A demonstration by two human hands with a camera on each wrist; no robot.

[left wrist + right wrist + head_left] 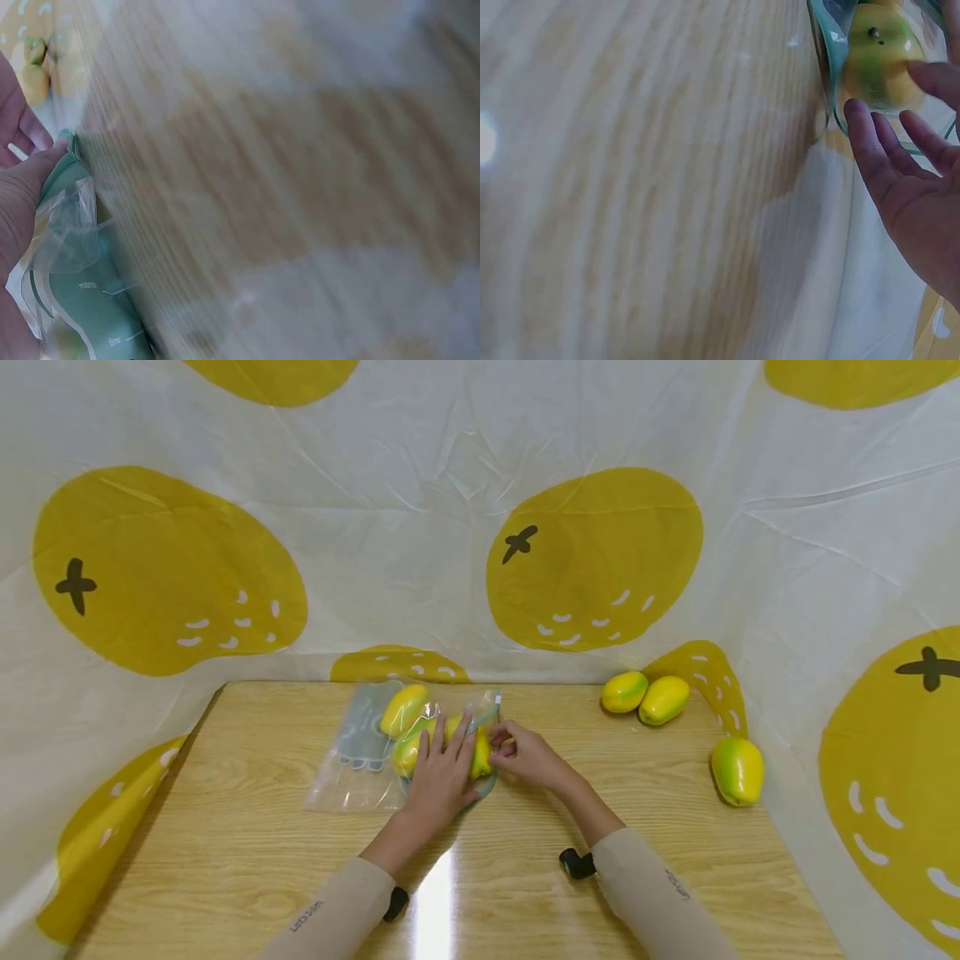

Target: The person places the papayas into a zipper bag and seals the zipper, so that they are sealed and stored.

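A clear zip bag (330, 795) with a grey-green printed panel lies on the table, its mouth toward the right. Yellow-green mangoes show through the plastic, one mango (404, 710) near the back and another mango (406, 758) beside the left hand. My left hand (444, 777) rests on top of the bag with its fingers spread, and its thumb lies at the green rim (73, 154). At the mouth, my right hand (531, 757) has relaxed, slightly bent fingers close by the end of a mango (881, 64). Part of the fruit is hidden beneath the left hand.
Two mangoes, a left one (624, 692) and a right one (664, 700), sit together at the back right of the wooden table (247, 860). Another mango (738, 772) stands near the right edge. A fruit-printed cloth (397, 568) hangs behind and along the sides.
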